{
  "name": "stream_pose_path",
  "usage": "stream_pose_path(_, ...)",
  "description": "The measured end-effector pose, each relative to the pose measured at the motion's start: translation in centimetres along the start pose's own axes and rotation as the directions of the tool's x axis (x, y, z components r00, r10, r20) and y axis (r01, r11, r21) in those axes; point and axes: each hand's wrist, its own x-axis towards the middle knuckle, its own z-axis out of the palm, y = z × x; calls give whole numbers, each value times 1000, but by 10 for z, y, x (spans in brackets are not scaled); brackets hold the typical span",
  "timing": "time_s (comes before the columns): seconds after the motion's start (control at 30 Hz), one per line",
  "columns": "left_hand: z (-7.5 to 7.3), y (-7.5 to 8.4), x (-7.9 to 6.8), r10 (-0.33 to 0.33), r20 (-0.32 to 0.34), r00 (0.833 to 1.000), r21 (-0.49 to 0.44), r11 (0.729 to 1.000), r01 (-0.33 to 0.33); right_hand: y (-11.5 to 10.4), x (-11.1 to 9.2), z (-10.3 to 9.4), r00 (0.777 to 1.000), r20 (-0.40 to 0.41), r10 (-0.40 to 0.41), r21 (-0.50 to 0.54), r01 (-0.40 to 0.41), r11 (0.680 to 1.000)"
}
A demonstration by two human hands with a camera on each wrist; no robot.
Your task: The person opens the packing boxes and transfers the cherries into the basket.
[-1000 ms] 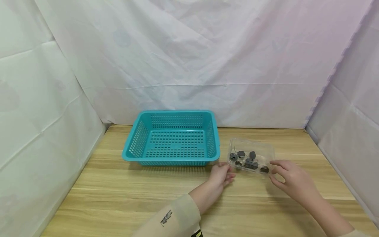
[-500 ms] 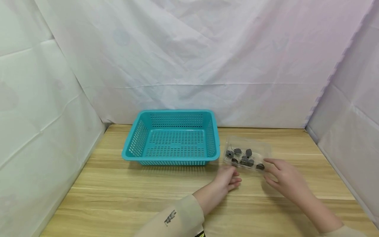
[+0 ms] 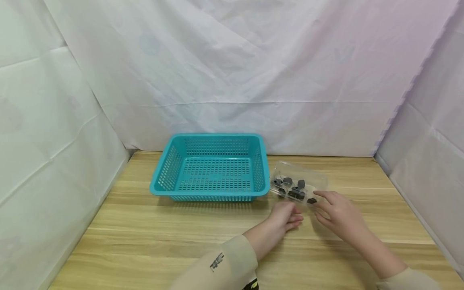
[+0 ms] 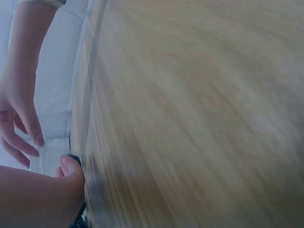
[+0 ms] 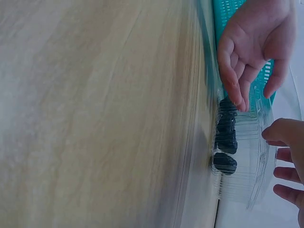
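Observation:
A clear plastic box [image 3: 315, 181] with several dark rounded pieces [image 5: 225, 164] inside lies on the wooden table, close to the right side of the teal basket [image 3: 263, 189]. Some pieces have thin stems. My left hand [image 3: 282, 217] is in front of the box's left part, its fingers loosely bent with nothing between them; I cannot tell whether they touch it. My right hand [image 3: 337, 213] is at the box's right front corner. In the right wrist view, its fingers are spread and relaxed, with the thumb by the box's upper rim [image 5: 261, 164].
The teal basket stands at the back of the table, with its mesh floor visible. White cloth [image 3: 232, 80] hangs behind the table, and more cloth walls the left and right sides. Wooden tabletop [image 3: 152, 237] extends in front of the basket.
The clear box has shifted left and slightly back, closer to the basket, with my right hand moving left alongside it. My left hand has moved right, across the box's front.

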Motion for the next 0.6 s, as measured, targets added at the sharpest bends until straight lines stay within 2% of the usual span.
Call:
stream_pose_path(0.27,14,-4,2,7,13,1000,-1,1000,-7,-2,3,2,1000,-9,4,-2,-4,1000)
stream_pose_path(0.6,24,-8,5,31,11,999,-2,1000,-31,0,4,5,992,-110,-54,2,55,999)
